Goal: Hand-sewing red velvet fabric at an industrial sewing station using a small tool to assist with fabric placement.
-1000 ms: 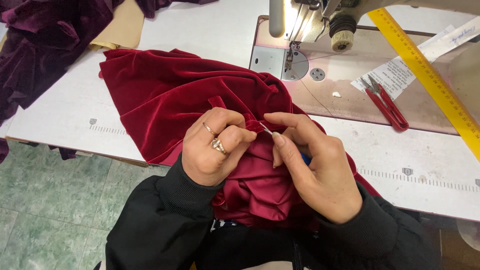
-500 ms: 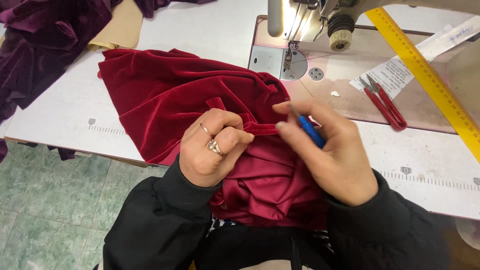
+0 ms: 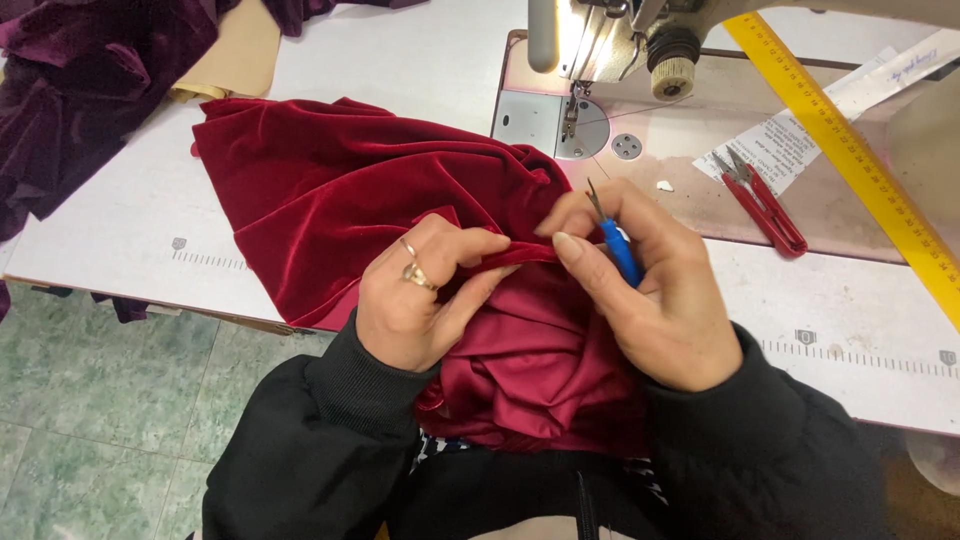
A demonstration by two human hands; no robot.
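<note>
Looks like seam-picking time: left hand (image 3: 415, 300) pinches a fold of the red velvet fabric (image 3: 340, 190) bunched under both hands on the worktop (image 3: 130, 250), right hand (image 3: 650, 290) grips a blue seam ripper (image 3: 618, 245), tip up. Next it'd need the point under a stitch, I'd say.

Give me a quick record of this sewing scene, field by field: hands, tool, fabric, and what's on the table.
left hand: pinches a fold of the red velvet, ring on one finger
right hand: holds the blue seam ripper, metal tip pointing up, fingers also on the fold
fabric: red velvet lies from table to lap, satin side showing near the lap
table: white, with printed ruler marks
machine: sewing machine beyond the hands
other items: red snips, yellow ruler, paper slip, purple velvet at far left
</note>
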